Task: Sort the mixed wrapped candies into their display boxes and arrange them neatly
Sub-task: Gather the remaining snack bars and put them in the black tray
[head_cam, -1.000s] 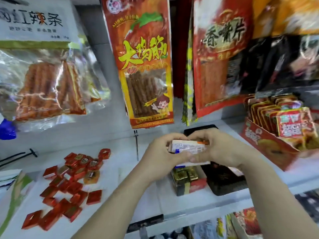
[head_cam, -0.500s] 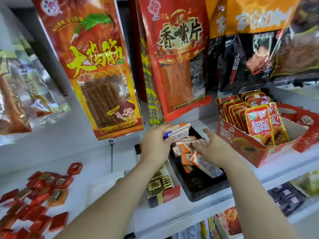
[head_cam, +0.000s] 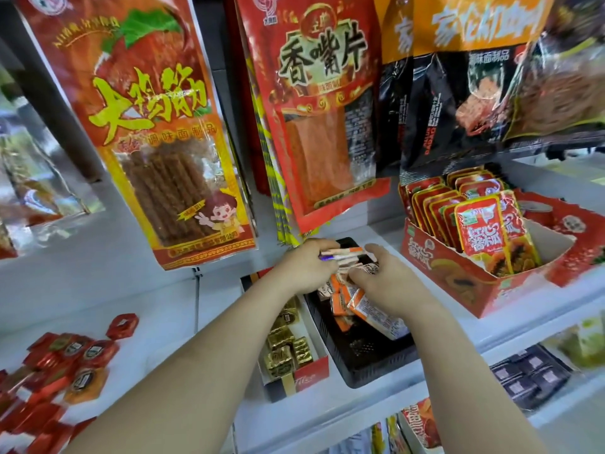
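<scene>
A white store shelf (head_cam: pixel 170 309) fills the lower half of the frame, with big snack bags hanging above it: a red and orange bag of brown sticks (head_cam: pixel 154 126) at upper left, a red bag with an orange sheet inside (head_cam: pixel 320 103) at upper centre, and a black and orange bag (head_cam: pixel 458 86) at upper right. At the right edge of the shelf stands an open red cardboard box (head_cam: pixel 458 276) holding upright rows of red packets (head_cam: pixel 484 227). Just left of it, at centre, is a black basket (head_cam: pixel 370 362) with a loose heap of orange and white candies (head_cam: pixel 370 309) in its far half. Touching the basket's left side is a small red box (head_cam: pixel 311 376) packed with gold candies (head_cam: pixel 284 348). Well apart, at lower left, loose red candies (head_cam: pixel 65 371) lie scattered on the shelf.

Two bare forearms reach up from the bottom of the frame to the basket. The left hand (head_cam: pixel 304 267) hovers over the basket's far left corner, fingers curled round a flat stack of candies (head_cam: pixel 343 252) that juts out to the right. The right hand (head_cam: pixel 386 276) is just beside it, palm down, fingers bent onto the heap; whether it grips a candy cannot be told.
</scene>
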